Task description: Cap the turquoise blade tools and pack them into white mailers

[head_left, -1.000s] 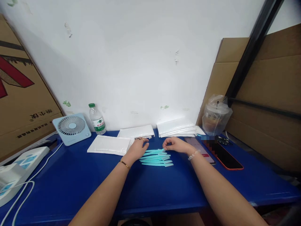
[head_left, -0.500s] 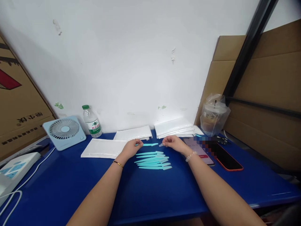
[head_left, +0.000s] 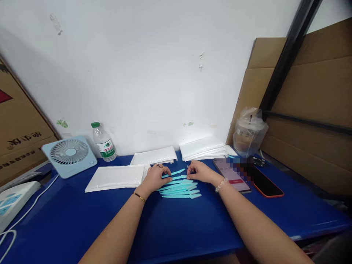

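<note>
Several turquoise eyebrow razors [head_left: 180,188] with clear caps lie roughly parallel on the blue table. My left hand [head_left: 156,178] curls around the handle end of a tilted razor [head_left: 179,172] at the top of the row. Its thumb rests close to the razor below. My right hand [head_left: 199,171] is across from it, thumb and forefinger closed at the capped tip of the second razor [head_left: 180,177]; whether they lift it I cannot tell. A small clear cap [head_left: 187,166] shows beside the right forefinger, partly hidden.
White padded envelopes [head_left: 115,177] lie at left, with further envelope stacks [head_left: 154,155] [head_left: 203,147] along the wall. A fan [head_left: 70,154] and water bottle [head_left: 105,145] stand back left. Two phones [head_left: 268,183] [head_left: 233,176] and a bagged drink cup [head_left: 249,134] are at right.
Both hands have moved slightly toward me, onto the upper razors. The top razor has gone from level to tilted. The clear cap no longer shows between my right fingertips.
</note>
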{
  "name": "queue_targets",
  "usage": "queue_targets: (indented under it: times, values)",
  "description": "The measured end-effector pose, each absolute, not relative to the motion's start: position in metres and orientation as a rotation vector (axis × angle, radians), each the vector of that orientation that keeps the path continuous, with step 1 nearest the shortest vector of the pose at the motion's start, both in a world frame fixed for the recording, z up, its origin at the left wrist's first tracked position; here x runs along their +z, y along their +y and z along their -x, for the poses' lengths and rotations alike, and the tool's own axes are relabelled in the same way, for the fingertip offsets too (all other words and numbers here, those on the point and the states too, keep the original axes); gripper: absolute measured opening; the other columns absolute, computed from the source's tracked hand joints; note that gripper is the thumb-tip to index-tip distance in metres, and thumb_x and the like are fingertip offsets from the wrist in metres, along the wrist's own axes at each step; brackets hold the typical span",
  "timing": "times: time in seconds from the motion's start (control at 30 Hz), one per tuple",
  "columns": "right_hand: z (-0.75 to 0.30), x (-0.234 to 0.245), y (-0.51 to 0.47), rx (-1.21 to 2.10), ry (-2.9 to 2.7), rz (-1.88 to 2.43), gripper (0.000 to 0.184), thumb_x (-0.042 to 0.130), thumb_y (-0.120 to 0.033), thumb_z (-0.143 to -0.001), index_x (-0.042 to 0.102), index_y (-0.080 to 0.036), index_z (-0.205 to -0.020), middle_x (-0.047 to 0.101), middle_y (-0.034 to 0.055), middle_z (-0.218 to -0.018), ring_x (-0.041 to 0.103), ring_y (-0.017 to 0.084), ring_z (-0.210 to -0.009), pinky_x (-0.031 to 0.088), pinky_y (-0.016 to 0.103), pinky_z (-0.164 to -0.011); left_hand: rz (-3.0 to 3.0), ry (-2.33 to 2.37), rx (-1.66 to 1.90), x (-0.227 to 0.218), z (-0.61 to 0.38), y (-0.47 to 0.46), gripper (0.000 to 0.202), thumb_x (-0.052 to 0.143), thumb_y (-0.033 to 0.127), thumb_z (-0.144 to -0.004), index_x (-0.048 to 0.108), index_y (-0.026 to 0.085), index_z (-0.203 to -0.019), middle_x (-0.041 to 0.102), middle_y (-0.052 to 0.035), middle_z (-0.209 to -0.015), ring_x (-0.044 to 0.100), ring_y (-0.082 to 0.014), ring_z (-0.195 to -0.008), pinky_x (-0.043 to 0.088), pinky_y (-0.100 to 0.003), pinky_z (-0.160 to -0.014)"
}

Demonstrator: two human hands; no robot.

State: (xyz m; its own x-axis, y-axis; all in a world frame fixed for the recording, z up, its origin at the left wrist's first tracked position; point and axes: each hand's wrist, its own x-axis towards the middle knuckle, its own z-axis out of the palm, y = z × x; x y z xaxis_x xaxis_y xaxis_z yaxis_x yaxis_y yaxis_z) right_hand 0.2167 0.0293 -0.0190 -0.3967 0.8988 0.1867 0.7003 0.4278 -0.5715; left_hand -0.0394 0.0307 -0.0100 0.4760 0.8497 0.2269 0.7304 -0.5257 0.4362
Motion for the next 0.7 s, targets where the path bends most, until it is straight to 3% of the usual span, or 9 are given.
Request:
queue_targets:
  times: [0.13, 0.33, 0.43, 0.57, 0.7]
  values:
    - [-0.212, -0.018, 0.028, 0.569, -2.263, 1.373, 0.012, 0.068, -0.029, -0.069, 0.067, -0.017, -0.071, 0.054, 0.0014, -0.078, 0.050, 0.013, -0.070, 0.036, 0.022, -0.061, -2.427, 1.309, 0.481, -0.012, 0.036, 0.033, 0.022, 0.058, 0.042, -0.074, 0.067, 0.023, -0.080, 0.063, -0.0014, -0.084, 0.056, -0.0176, -0.081, 0.039, -0.025, -0.068]
    - [-0.230, -0.013, 0.030, 0.680, -2.260, 1.358, 0.010, 0.065, -0.027, -0.071, 0.066, -0.016, -0.070, 0.057, 0.0021, -0.079, 0.052, 0.013, -0.069, 0.037, 0.022, -0.059, -2.297, 1.344, 0.393, -0.017, 0.037, 0.034, 0.023, 0.057, 0.041, -0.074, 0.065, 0.020, -0.074, 0.065, -0.0006, -0.073, 0.058, -0.0157, -0.068, 0.039, -0.024, -0.059]
    - [-0.244, -0.008, 0.031, 0.695, -2.193, 1.462, 0.009, 0.065, -0.025, -0.070, 0.066, -0.016, -0.070, 0.058, 0.0028, -0.077, 0.053, 0.014, -0.069, 0.039, 0.023, -0.059, -2.304, 1.339, 0.418, -0.017, 0.039, 0.032, 0.023, 0.057, 0.041, -0.073, 0.065, 0.020, -0.077, 0.064, -0.0018, -0.077, 0.058, -0.0171, -0.072, 0.040, -0.025, -0.060]
    - [-0.245, -0.002, 0.026, 0.581, -2.166, 1.450, 0.011, 0.065, -0.027, -0.071, 0.067, -0.017, -0.075, 0.058, 0.0029, -0.081, 0.054, 0.015, -0.073, 0.040, 0.024, -0.063, -2.318, 1.343, 0.601, -0.017, 0.039, 0.031, 0.037, 0.060, 0.042, -0.071, 0.063, 0.021, -0.101, 0.062, -0.0051, -0.096, 0.057, -0.0203, -0.088, 0.043, -0.027, -0.069]
    - [-0.228, -0.002, 0.016, 0.595, -2.323, 1.311, 0.012, 0.065, -0.030, -0.073, 0.068, -0.019, -0.076, 0.056, 0.0014, -0.081, 0.053, 0.014, -0.071, 0.039, 0.023, -0.063, -2.300, 1.282, 0.520, -0.018, 0.033, 0.029, 0.025, 0.055, 0.039, -0.076, 0.065, 0.021, -0.091, 0.061, -0.0031, -0.087, 0.057, -0.0173, -0.078, 0.043, -0.026, -0.065]
